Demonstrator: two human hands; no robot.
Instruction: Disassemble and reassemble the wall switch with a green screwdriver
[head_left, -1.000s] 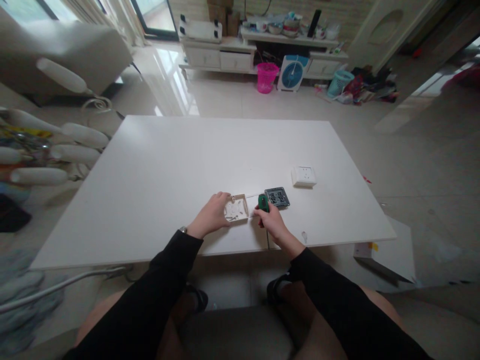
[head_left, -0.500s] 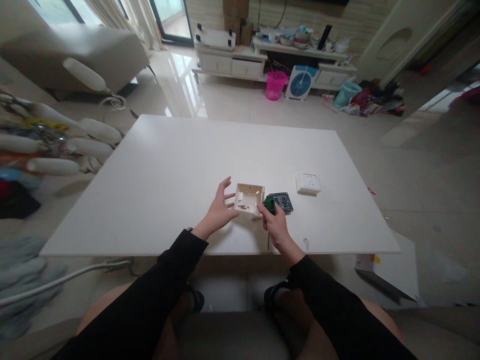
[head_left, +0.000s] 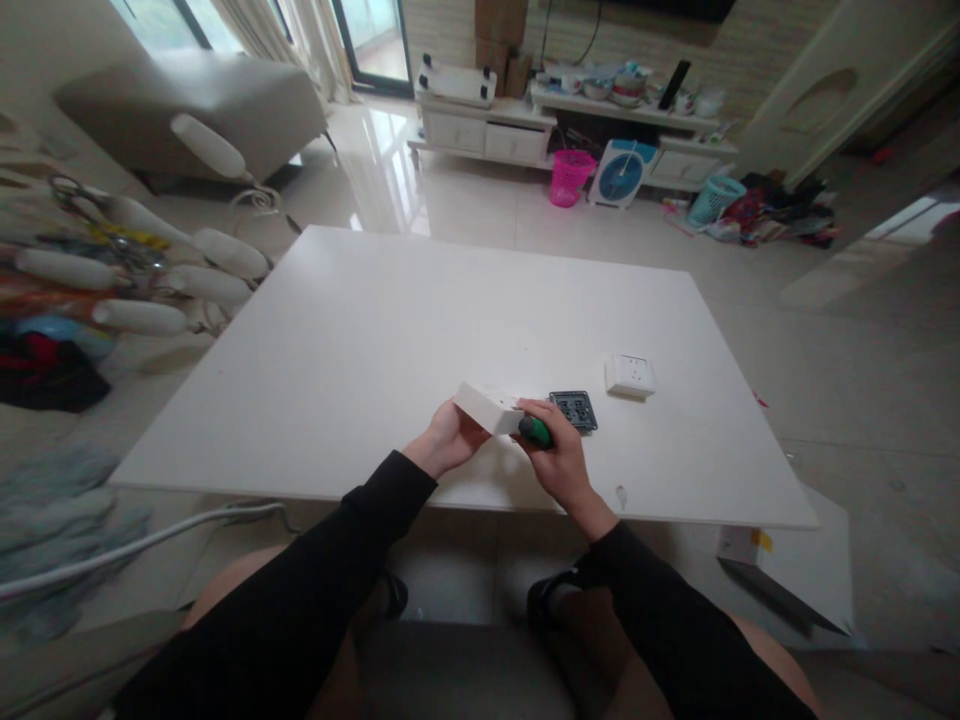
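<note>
A white plastic back box (head_left: 487, 408) is held tilted above the table, its side wall towards me and its inside out of sight. My left hand (head_left: 446, 440) is against its left end and underside, closed on it as far as I can see, most fingers hidden. My right hand (head_left: 559, 455) is closed around a green-handled screwdriver (head_left: 535, 432), with fingers also at the box's right end. Just beyond that hand lies a dark socket plate (head_left: 574, 411), its back facing up. A white socket on a box (head_left: 630, 375) sits farther right.
The white table (head_left: 360, 350) spreads in front of me. A small clear object (head_left: 621, 496) lies near its front edge. On the floor at right is a white panel-like box (head_left: 802, 560). A lamp with white arms (head_left: 217, 285) stands close to the left edge.
The box has been lifted and tipped, so its inside no longer shows. My left hand, spread beside it before, has moved in under it. The screwdriver handle has turned in my right hand.
</note>
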